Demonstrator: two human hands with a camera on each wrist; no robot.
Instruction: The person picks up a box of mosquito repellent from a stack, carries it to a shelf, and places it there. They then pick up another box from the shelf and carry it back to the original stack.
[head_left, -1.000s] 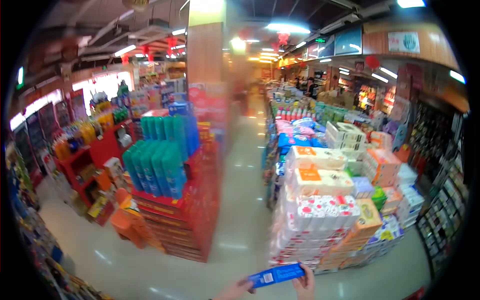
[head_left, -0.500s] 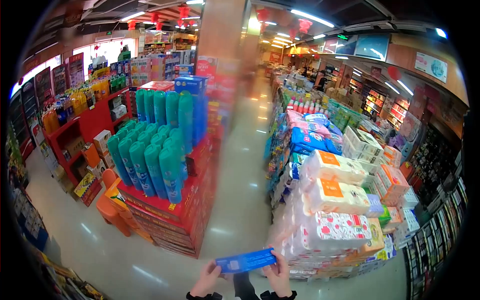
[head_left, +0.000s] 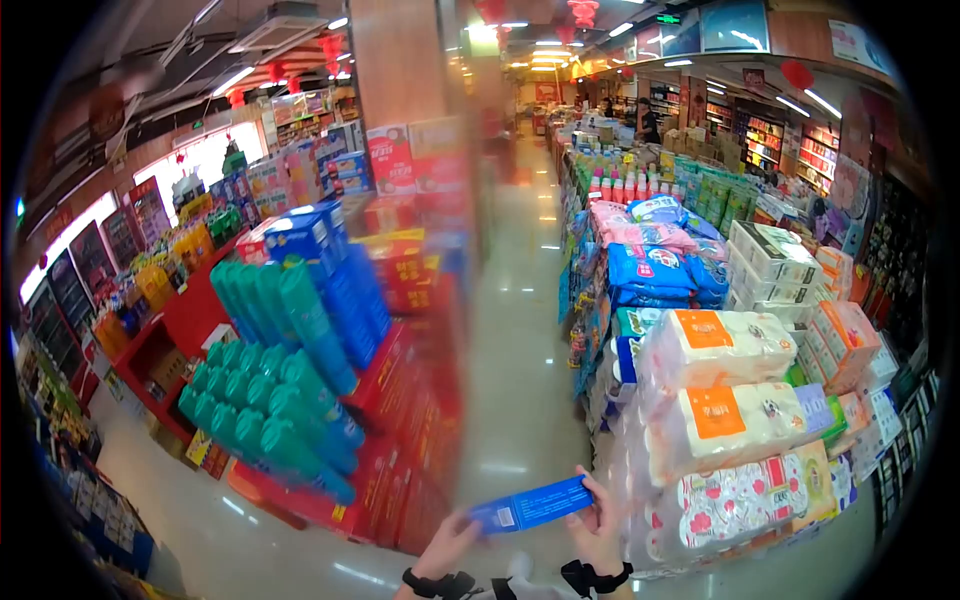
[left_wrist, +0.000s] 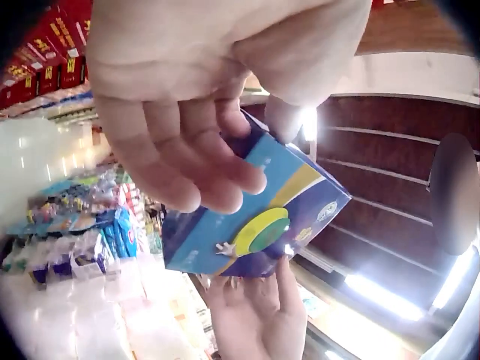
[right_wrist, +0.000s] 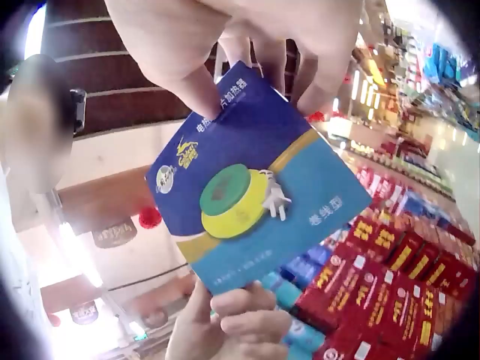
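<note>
Both hands hold a flat blue cardboard box (head_left: 535,503) low in front of the body, one at each end. My left hand (head_left: 450,545) grips its left end, and my right hand (head_left: 598,525) pinches the right end with the thumb on the near side. In the right wrist view the face of the box (right_wrist: 259,187) carries a green and yellow round device, a white cartoon hand and Chinese lettering. From the left wrist view, the left fingers (left_wrist: 217,191) lie across the box (left_wrist: 300,202), with the right hand (left_wrist: 259,322) at its lower edge.
At the left, teal spray cans (head_left: 255,395) stand on red cartons (head_left: 400,480). Wrapped toilet-paper packs (head_left: 740,420) are stacked close at the right, with blue bags (head_left: 650,270) behind. A tiled aisle (head_left: 520,330) runs between them. Farther back, a person (head_left: 648,120) stands.
The view has moved forward, so the spray cans and paper packs look nearer. The box stays between both hands, which appear farther right than half a second ago.
</note>
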